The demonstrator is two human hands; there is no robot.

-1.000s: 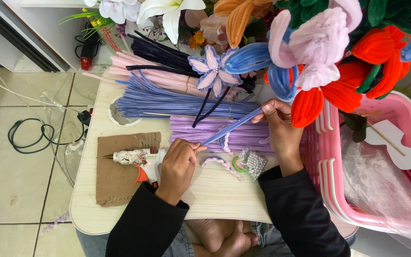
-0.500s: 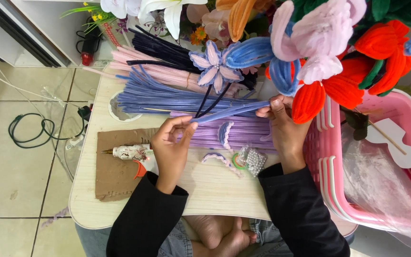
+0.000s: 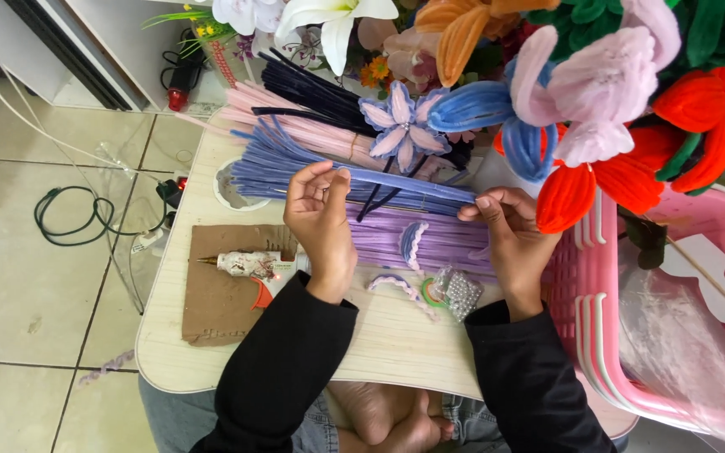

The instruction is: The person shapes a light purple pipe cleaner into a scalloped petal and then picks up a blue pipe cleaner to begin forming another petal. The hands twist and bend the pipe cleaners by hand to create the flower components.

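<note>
My left hand (image 3: pixel 320 220) and my right hand (image 3: pixel 509 235) hold a blue-purple pipe cleaner (image 3: pixel 404 182) stretched level between them, each pinching one end. Under it lies a bundle of lilac pipe cleaners (image 3: pixel 442 239) on the small wooden table (image 3: pixel 379 344). A bundle of blue pipe cleaners (image 3: pixel 270 164) lies just behind my left hand. Small bent pipe-cleaner pieces (image 3: pixel 396 285) and a little bag of beads (image 3: pixel 456 291) rest near my right wrist.
A glue gun (image 3: pixel 249 267) lies on a cardboard sheet (image 3: pixel 220 294) at the left. Pink (image 3: pixel 295 126) and dark pipe-cleaner bundles (image 3: pixel 312 88) lie farther back. Pipe-cleaner flowers (image 3: pixel 597 92) hang overhead. Pink baskets (image 3: pixel 597 310) stand right; cables (image 3: pixel 69 218) cross the floor.
My left hand moved up from the table front to behind the lilac bundle, and the pipe cleaner went from slanted to level between both hands.
</note>
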